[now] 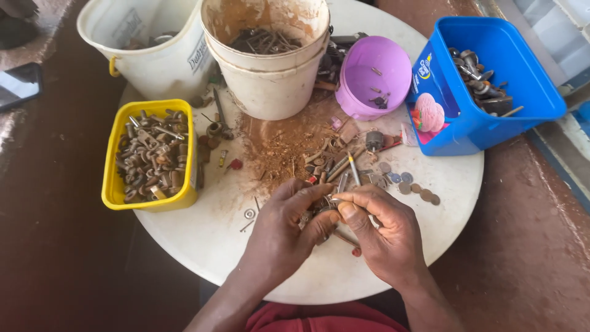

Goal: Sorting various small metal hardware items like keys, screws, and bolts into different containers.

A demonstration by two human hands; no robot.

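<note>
My left hand (286,230) and my right hand (381,230) meet over the near part of a round white table (203,240). Together their fingertips pinch a small metal part (332,201), and more small rusty pieces lie under the left palm. Just beyond my fingers a heap of rusty bolts, pins and washers (344,169) is spread on the table amid rust dust. Both hands rest close to the table top.
A yellow tub of rusty fittings (150,157) sits at left. Two white buckets (267,49) (147,46) stand at the back, beside a purple bowl (375,77) and a blue tub of metal parts (485,80). Loose washers (418,190) lie at right. A phone (18,86) lies on the floor.
</note>
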